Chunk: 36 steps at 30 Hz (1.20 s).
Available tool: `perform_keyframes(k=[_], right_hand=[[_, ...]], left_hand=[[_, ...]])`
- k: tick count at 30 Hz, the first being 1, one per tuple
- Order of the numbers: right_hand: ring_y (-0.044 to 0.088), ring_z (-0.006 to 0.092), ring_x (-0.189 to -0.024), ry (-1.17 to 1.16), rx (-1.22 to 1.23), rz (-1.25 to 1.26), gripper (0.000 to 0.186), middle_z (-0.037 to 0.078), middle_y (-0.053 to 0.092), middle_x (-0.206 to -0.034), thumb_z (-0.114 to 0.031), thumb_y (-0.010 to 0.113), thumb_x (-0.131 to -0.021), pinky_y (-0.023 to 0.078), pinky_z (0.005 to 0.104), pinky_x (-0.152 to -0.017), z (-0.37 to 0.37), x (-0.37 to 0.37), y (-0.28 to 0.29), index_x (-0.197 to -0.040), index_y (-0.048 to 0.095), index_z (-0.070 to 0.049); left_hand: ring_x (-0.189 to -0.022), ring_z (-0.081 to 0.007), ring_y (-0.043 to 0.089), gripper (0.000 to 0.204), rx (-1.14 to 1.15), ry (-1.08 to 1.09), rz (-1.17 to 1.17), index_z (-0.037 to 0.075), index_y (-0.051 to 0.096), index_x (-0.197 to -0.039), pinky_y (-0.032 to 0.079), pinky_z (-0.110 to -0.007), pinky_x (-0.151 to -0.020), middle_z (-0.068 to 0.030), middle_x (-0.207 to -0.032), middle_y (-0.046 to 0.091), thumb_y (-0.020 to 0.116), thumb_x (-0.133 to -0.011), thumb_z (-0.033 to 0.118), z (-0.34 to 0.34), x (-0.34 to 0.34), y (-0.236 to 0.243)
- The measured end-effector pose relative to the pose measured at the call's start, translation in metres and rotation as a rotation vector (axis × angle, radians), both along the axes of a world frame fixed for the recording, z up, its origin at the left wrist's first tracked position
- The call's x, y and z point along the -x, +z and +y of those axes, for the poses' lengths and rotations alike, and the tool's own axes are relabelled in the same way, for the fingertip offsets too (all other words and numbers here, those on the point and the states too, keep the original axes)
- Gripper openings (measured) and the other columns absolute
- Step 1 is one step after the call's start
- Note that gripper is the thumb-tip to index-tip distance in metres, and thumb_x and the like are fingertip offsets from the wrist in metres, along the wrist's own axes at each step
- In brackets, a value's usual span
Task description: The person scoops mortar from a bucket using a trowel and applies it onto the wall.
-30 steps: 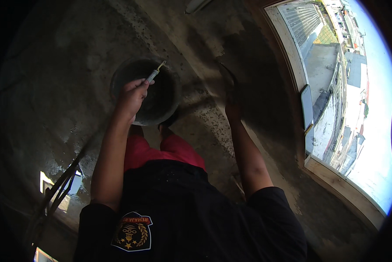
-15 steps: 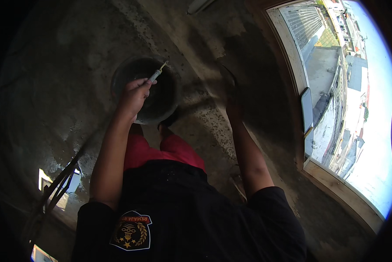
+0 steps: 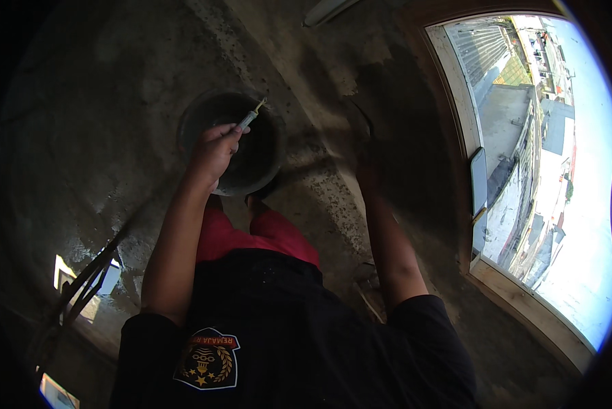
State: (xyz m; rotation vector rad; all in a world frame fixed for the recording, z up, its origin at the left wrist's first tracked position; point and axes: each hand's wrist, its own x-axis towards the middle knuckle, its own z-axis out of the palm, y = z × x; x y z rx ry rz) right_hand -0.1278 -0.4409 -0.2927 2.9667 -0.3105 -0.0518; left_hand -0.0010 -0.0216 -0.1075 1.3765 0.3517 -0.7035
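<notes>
Our left hand (image 3: 214,155) grasps a slim tool (image 3: 250,118) above a dark basin (image 3: 259,163), while our right hand (image 3: 368,163) is in shadow and we cannot tell its grip.

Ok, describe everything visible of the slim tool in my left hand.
The slim tool has a pale grey handle and thin yellowish shaft; its tip is too small to make out. It slants up and rightward in the picture, seen over the dark basin, gripped by your left hand. The gripped end is hidden; its material is unclear.
</notes>
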Motion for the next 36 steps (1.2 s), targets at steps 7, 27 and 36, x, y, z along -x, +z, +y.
perform_keyframes(k=[7, 27, 36], right_hand=[[0.05, 0.0365, -0.114, -0.337, -0.488, -0.221, 0.05, 0.02, 0.053, -0.123, -0.042, 0.051, -0.087, 0.041, 0.04, -0.093, 0.068, 0.009, 0.066, -0.122, 0.053, -0.006], [0.056, 0.0375, -0.102, -0.462, -0.443, -0.092, 0.056, 0.024, 0.062, -0.1, -0.051, 0.046, -0.087, 0.045, 0.0417, -0.085, 0.105, 0.009, 0.087, -0.102, 0.064, 0.0], [0.054, 0.0384, -0.105, -0.372, -0.505, -0.126, 0.05, 0.021, 0.059, -0.112, -0.045, 0.053, -0.086, 0.044, 0.0431, -0.087, 0.047, 0.011, 0.079, -0.112, 0.06, -0.004]], left_hand=[[-0.053, -0.0006, 0.03, 0.022, -0.033, 0.054, -0.001, 0.002, 0.065, -0.095, 0.023, -0.019, -0.048, 0.0084, -0.059, 0.037, 0.05, -0.091, 0.018, 0.018, 0.008, 0.0], [-0.052, -0.0006, 0.029, 0.022, -0.011, 0.048, 0.024, 0.002, 0.064, -0.097, 0.022, -0.018, -0.047, 0.0087, -0.058, 0.035, 0.05, -0.091, 0.018, 0.028, 0.006, 0.008], [-0.051, -0.0005, 0.029, 0.021, -0.021, 0.044, 0.052, 0.002, 0.064, -0.097, 0.021, -0.018, -0.047, 0.0088, -0.059, 0.035, 0.05, -0.091, 0.017, 0.036, 0.009, 0.007]])
